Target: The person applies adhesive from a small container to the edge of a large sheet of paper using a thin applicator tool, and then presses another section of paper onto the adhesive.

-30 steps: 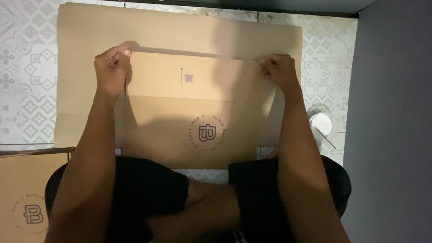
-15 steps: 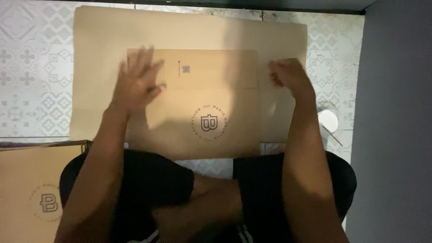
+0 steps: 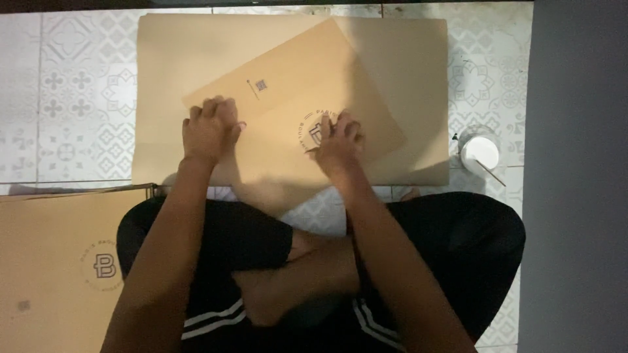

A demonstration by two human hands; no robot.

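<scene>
The flat tan cardboard piece with a round printed emblem (image 3: 294, 111) is now turned askew upon the larger tan cardboard sheet (image 3: 405, 78), no longer square with it as half a second ago. It is pressed down by the left hand (image 3: 209, 131) and right hand (image 3: 337, 140), both grips flat and open, so the piece is judged mid-rotation.

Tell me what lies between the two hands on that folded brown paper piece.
In the head view, only bare brown paper of the folded piece lies between the left hand and right hand, plus part of a round printed emblem.
</scene>
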